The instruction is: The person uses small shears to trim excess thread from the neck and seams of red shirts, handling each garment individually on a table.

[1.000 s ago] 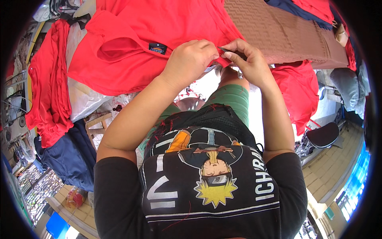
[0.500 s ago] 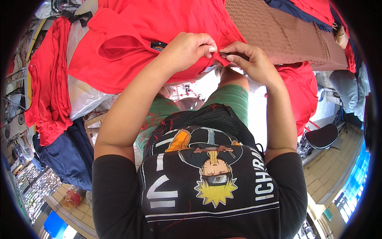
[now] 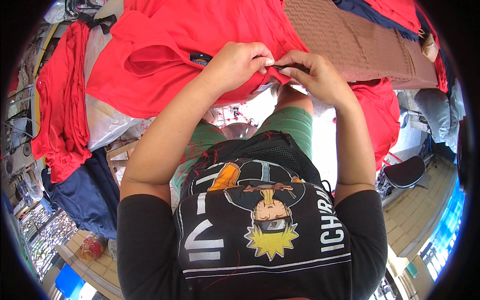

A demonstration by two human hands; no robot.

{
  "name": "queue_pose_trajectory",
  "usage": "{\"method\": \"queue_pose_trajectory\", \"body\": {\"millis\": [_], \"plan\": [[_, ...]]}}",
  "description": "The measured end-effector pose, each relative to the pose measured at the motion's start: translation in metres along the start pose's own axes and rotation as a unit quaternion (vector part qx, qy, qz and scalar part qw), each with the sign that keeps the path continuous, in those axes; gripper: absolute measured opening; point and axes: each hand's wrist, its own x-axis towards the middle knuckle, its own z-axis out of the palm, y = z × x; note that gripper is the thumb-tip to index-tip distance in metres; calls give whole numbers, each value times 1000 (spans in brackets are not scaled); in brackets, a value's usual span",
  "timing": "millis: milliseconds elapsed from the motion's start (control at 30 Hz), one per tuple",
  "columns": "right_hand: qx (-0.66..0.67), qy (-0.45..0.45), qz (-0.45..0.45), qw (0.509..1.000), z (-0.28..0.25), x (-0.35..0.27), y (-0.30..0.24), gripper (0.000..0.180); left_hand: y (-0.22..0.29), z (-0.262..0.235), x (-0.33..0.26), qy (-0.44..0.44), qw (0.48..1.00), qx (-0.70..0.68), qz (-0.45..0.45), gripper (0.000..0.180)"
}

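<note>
A red fabric garment [image 3: 150, 90] lies spread in front of me, with a neck opening and a small dark label [image 3: 200, 59] inside it. My left hand [image 3: 242, 62] is closed, thumb and fingers pinching the garment near its right-hand edge. Close beside it, my right hand [image 3: 322, 75] is closed around a slim, dark pointed tool [image 3: 286, 66], whose tip reaches the fabric at my left fingertips. The tool's exact kind is hard to make out, since my fingers cover most of it. A small flap of red cloth hangs below the fingertips.
A brown patterned surface [image 3: 350, 45] extends to the right. Red garments [image 3: 62, 100] hang at the left above dark blue cloth [image 3: 82, 192]; more red cloth [image 3: 375, 115] hangs at the right. A black seat [image 3: 405, 171] stands lower right. Loose red threads lie on my lap.
Both hands stay at the same spot on the garment. My right hand has shifted very slightly, and more of the dark tool shows between its fingers.
</note>
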Motion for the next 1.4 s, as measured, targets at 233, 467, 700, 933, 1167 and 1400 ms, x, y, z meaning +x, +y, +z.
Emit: {"method": "queue_pose_trajectory", "body": {"millis": [233, 467, 700, 933, 1167, 1400], "plan": [[7, -15, 28, 999, -3, 0, -6, 15, -1, 1, 2, -3, 1000, -14, -14, 15], [-148, -25, -5, 989, -7, 3, -24, 19, 6, -4, -4, -9, 999, 4, 37, 15], [-53, 17, -69, 996, 8, -8, -56, 24, 42, -87, -84, -3, 973, 165, 161, 14], [-327, -235, -11, 915, 103, -2, -1, 50, 96, -128, -154, 106, 970, 94, 200, 27], [-199, -202, -13, 959, 92, -6, -14, 48, 137, -112, -183, 5, 940, 112, 322, 28], [-428, -316, 95, 841, 92, -32, 43, 38, 139, -111, -190, -34, 931, 117, 343, 30]]}}
